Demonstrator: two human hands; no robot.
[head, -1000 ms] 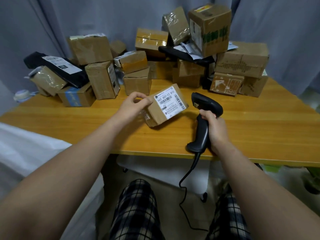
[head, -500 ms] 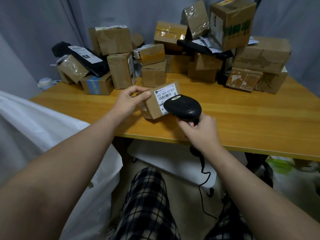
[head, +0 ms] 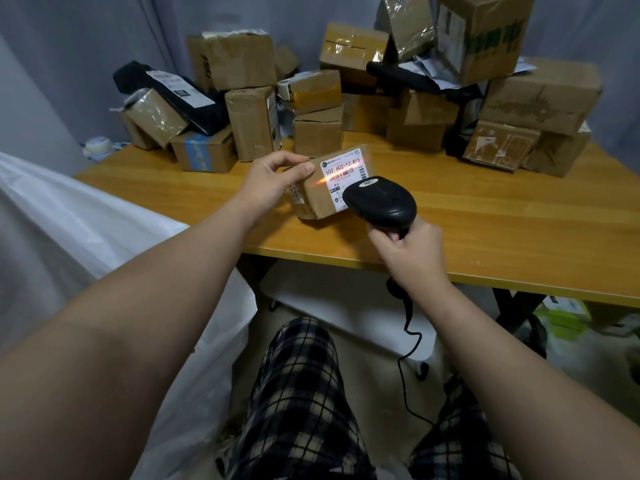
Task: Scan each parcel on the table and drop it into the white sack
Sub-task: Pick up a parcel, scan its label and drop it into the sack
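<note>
Left hand [head: 268, 183] gripped box [head: 332, 183] at its left end, thumb on top, box tilted on the table [head: 502, 220] near the front edge | right hand [head: 412, 252] closed around scanner [head: 381, 202] just right of box, red beam across its label | sack [head: 86, 237] left of table | other parcels [head: 249, 123] piled behind.

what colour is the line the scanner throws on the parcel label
Orange-red, across the label barcode; head view.
</note>
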